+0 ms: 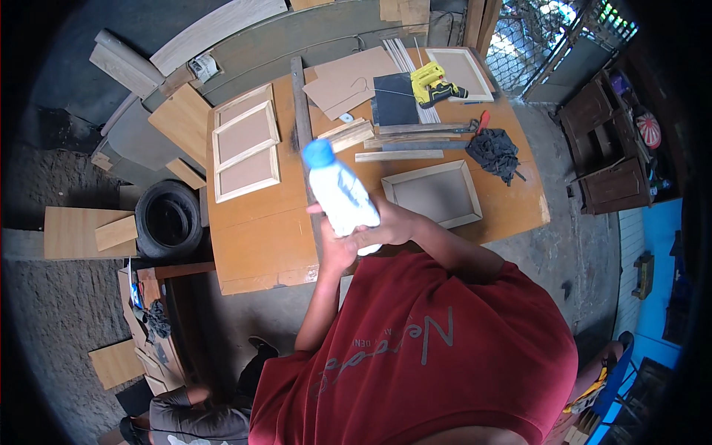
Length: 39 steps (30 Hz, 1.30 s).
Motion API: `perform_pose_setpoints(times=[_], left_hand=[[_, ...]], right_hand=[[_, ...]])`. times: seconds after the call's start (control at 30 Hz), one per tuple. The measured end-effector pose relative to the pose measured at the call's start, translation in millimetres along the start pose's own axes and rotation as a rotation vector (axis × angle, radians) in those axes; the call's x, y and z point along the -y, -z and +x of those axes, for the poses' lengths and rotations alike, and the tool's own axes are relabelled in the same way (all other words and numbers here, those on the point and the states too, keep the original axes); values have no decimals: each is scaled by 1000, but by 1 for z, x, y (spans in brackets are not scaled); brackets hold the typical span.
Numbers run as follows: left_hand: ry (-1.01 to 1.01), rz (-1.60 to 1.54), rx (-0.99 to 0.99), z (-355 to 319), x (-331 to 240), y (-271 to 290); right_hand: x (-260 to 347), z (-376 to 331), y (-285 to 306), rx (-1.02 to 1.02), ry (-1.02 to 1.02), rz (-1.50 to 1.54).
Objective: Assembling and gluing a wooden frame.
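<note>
A white plastic bottle (pixel 340 194) with a blue cap is tilted in front of my chest, above the near part of the wooden table (pixel 259 245). My left hand (pixel 337 248) is wrapped round its lower part from the left. From the right, my right hand (pixel 389 225) grips the bottle's base, its fingers partly hidden. Beyond the bottle are wood strips (pixel 348 137) and a framed panel (pixel 437 193); more light-wood frames (pixel 248 144) rest at the table's left.
A yellow power tool (pixel 430 83) sits at the table's far side, near a dark square sheet (pixel 393 110) and brown board (pixel 348 74). A black cloth (pixel 493 152) lies at the right. Tyres (pixel 169 219) stand left of the table. Another person (pixel 196 419) is at the lower left.
</note>
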<state>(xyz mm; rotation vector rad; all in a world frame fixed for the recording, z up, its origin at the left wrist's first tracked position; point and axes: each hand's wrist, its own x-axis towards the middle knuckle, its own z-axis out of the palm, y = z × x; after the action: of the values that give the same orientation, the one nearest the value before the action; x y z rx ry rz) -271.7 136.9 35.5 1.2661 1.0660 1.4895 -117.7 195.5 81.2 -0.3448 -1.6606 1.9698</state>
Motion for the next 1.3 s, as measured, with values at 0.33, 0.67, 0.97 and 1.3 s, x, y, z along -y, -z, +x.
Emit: perform_pose_setpoints(times=[0.33, 0.67, 0.97, 1.3], left_hand=[[205, -302, 308, -5, 6, -14], [208, -2, 269, 6, -14, -34], [373, 8, 97, 13, -16, -35], [341, -28, -33, 6, -3, -28]], right_hand=[[11, 1, 27, -470, 334, 373], [13, -2, 16, -828, 105, 325], [11, 2, 17, -725, -2, 491], [11, -1, 7, -595, 61, 517]])
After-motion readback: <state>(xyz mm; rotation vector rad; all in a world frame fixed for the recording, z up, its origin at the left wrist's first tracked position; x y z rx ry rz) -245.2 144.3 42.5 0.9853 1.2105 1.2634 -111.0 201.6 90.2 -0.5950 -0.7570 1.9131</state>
